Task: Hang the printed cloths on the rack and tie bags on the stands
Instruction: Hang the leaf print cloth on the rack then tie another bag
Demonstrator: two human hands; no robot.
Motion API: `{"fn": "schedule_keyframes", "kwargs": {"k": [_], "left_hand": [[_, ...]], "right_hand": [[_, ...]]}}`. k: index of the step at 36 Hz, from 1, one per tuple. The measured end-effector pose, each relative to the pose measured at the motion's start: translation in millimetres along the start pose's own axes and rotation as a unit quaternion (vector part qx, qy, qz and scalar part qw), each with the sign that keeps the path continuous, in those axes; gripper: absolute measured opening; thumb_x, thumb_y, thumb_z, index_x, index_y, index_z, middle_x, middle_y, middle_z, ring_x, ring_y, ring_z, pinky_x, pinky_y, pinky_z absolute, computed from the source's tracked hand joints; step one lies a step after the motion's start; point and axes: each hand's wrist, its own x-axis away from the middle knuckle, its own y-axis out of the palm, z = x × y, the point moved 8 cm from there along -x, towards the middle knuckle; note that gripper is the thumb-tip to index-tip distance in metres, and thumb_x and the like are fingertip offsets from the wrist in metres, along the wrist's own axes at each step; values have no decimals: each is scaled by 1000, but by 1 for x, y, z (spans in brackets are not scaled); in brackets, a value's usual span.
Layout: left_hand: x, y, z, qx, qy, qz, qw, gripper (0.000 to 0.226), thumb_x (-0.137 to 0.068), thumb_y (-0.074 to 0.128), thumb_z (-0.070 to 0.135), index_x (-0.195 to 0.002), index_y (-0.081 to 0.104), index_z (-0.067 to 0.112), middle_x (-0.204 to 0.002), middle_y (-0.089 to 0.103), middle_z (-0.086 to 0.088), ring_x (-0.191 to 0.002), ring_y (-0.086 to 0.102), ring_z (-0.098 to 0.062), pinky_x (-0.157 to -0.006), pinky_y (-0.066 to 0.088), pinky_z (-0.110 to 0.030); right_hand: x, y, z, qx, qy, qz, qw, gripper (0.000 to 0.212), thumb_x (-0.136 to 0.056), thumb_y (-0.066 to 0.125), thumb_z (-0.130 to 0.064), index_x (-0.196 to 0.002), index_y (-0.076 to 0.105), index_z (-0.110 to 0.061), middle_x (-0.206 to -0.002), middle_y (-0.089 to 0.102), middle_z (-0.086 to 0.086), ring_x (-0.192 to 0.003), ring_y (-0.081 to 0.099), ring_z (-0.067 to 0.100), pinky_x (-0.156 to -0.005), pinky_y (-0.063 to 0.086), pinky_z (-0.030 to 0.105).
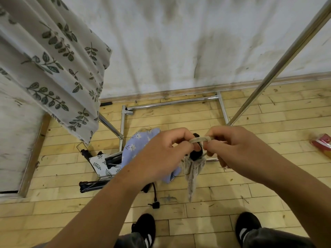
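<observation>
Head view: we are looking down at both hands above a wooden floor (pixel 232 199).
Left hand (pixel 161 153): we are curling its fingers and pinching the left end of a pale strap (pixel 198 139).
Right hand (pixel 238 149): we are curling its fingers too, pinching the strap's right end, and the two hands are almost touching.
Bag (pixel 192 174): it is a pale printed cloth bag, hanging limp below the strap, between and under our hands.
Stand (pixel 196 155): its black top is showing between our hands, with the strap crossing over it; we cannot tell whether a knot is formed.
Leaf-print cloth (pixel 44 59): it is hanging in folds at the far left.
Rack (pixel 286 56): its chrome pole is slanting up at the right, and its base is lying near the wall.
Blue floral cloth (pixel 136 145): it is lying on the floor left of our hands, partly under the left one.
Black tripods (pixel 93 187): they are lying folded on the floor at the near left.
Red packet (pixel 322 142): it is lying at the right edge.
Shoes (pixel 145 228): our black shoes are standing at the near edge.
</observation>
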Motion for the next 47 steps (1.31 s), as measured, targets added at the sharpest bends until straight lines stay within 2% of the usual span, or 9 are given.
{"fn": "schedule_keyframes", "kwargs": {"k": [3,7,12,17,24,30,37,43,47], "left_hand": [[3,-6,5,40,-1,8,999,24,-97,60,21,-78,72,28,-73,52,-15,-68,42,-23,-66,35,-32],[11,-15,17,78,25,23,996,29,-99,58,11,-74,67,22,-66,61,10,-62,51,-5,-61,40,-12],[24,-37,32,70,57,71,993,31,-100,62,24,-72,68,35,-67,58,8,-62,49,-8,-65,42,-22],[40,-54,47,60,75,112,989,24,-96,63,32,-73,66,31,-67,51,4,-63,45,-15,-68,39,-32],[60,-73,68,69,105,147,981,23,-100,62,35,-78,66,30,-65,44,0,-62,37,-21,-62,35,-33],[85,-98,105,69,134,172,974,18,-101,62,35,-86,69,28,-64,50,7,-60,42,-14,-59,40,-27],[121,-131,158,35,165,202,965,17,-100,63,40,-87,73,36,-80,69,5,-65,54,-12,-65,48,-28],[149,-160,202,15,198,253,947,13,-99,66,38,-90,74,32,-80,73,10,-64,60,0,-61,46,-15],[167,-180,230,10,201,283,938,11,-98,66,38,-93,74,32,-82,75,13,-66,64,5,-59,44,-9]], "right_hand": [[-2,-5,-1,23,-14,24,999,20,-95,57,-33,-80,68,-25,-65,63,-7,-49,48,12,-51,43,26],[2,-13,-12,3,-44,61,997,18,-99,60,-28,-83,68,-27,-62,61,-14,-46,46,6,-43,38,19],[7,-18,-41,-33,-89,95,991,17,-101,60,-27,-86,69,-25,-64,61,-21,-53,53,-1,-51,44,10],[11,-13,-59,-62,-102,113,986,17,-103,58,-27,-89,68,-25,-64,61,-17,-55,53,0,-52,45,11],[17,-17,-95,-79,-125,141,979,17,-103,57,-29,-91,68,-29,-73,66,-11,-58,56,6,-54,47,18],[35,-33,-139,-79,-166,173,968,13,-103,58,-27,-95,69,-26,-66,63,-18,-57,52,6,-53,44,16],[64,-58,-200,-67,-208,235,947,11,-100,64,-33,-93,72,-32,-84,72,-10,-61,60,8,-63,54,34],[81,-74,-252,-80,-244,263,930,12,-98,66,-33,-89,73,-37,-86,74,-11,-62,63,7,-60,48,28],[91,-83,-286,-85,-257,277,922,10,-97,67,-33,-90,74,-38,-85,74,-12,-75,70,7,-62,49,25]]}}
